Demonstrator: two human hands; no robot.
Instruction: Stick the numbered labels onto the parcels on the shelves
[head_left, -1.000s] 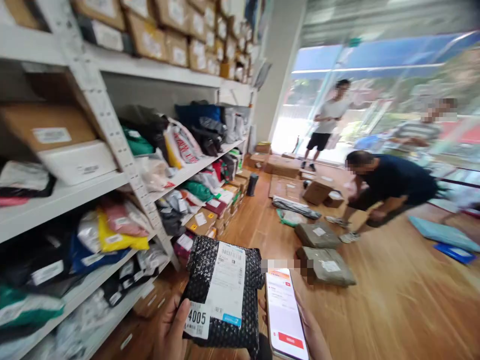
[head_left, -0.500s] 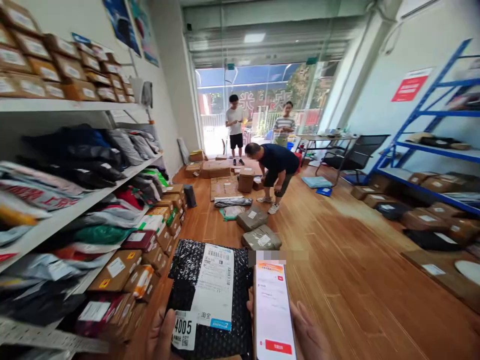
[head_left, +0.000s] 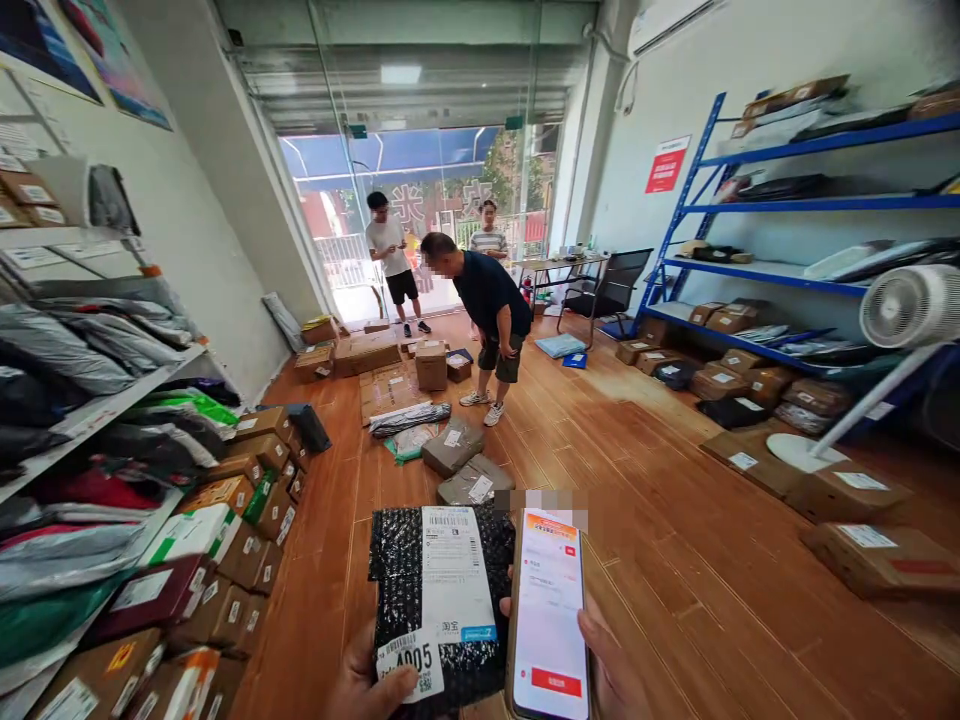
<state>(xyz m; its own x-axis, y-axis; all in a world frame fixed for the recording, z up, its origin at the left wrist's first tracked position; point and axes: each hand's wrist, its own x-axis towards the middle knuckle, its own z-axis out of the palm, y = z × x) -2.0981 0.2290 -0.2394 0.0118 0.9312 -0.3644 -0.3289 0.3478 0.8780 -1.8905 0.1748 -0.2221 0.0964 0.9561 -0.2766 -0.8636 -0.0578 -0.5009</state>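
My left hand (head_left: pixel 371 672) is closed on a black bubble-wrap parcel (head_left: pixel 397 590), its thumb over the lower left corner. The parcel carries a white shipping label (head_left: pixel 455 575) and a smaller sticker (head_left: pixel 420 665) reading 4005, partly under the thumb. In my right hand (head_left: pixel 611 660) is a smartphone (head_left: pixel 551 605), held upright beside the parcel's right edge. The lit screen shows a page with a red button at the bottom. Part of the right hand is hidden behind the phone.
Shelves (head_left: pixel 97 405) of bagged parcels stand left, with stacked boxes (head_left: pixel 247 540) below. Packages (head_left: pixel 454 445) lie on the floor ahead, where a person (head_left: pixel 491 300) bends over. Two people stand by the glass front. A blue rack (head_left: pixel 780 270), a fan (head_left: pixel 911 305) and boxes line the right.
My view has swung right, bringing the fan and more of the blue rack into sight. Both hands still hold the parcel and phone. The bending person has risen slightly.
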